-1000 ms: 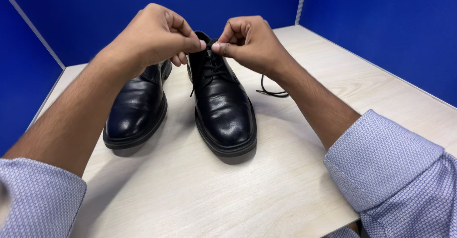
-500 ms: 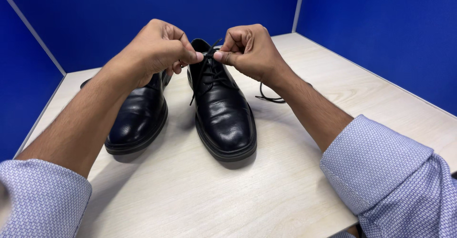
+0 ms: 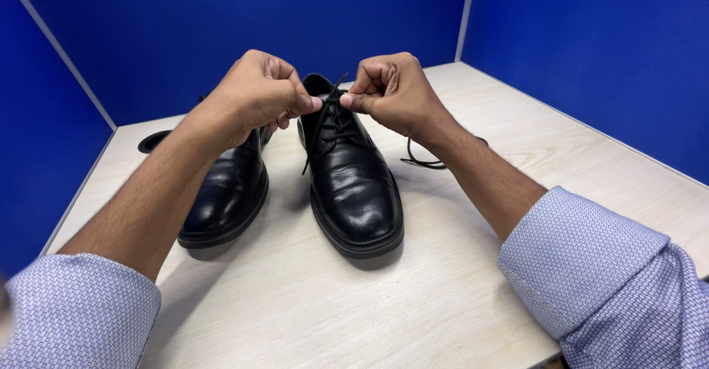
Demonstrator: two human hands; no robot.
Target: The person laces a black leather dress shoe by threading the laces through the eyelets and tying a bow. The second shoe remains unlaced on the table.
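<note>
While both hands pinch the black lace (image 3: 330, 97) just above the throat of the right-hand black shoe (image 3: 353, 180), the lace runs taut between the two sets of fingertips and hangs down over the eyelets below them. The left hand (image 3: 258, 96) has thumb and forefinger pressed together on one end of it, the other fingers curled into the palm; the right hand (image 3: 391, 92) grips the other end the same way, thumb against forefinger, with the two pinches nearly touching. That shoe stands upright on the pale wooden desk (image 3: 310, 302), toe toward the wearer of the camera, directly beneath the fingers. A second black shoe (image 3: 225, 195) sits just beside it, under the left wrist and partly hidden by the forearm. A loose loop of lace (image 3: 425, 158) lies on the desk below and behind the right wrist. As I judge it, the grip is on a thin, smooth cord, so an uneven pull could slip one end free of the fingertips, or drag the light shoe across the desk; the trailing loop might also snag under the right forearm.
</note>
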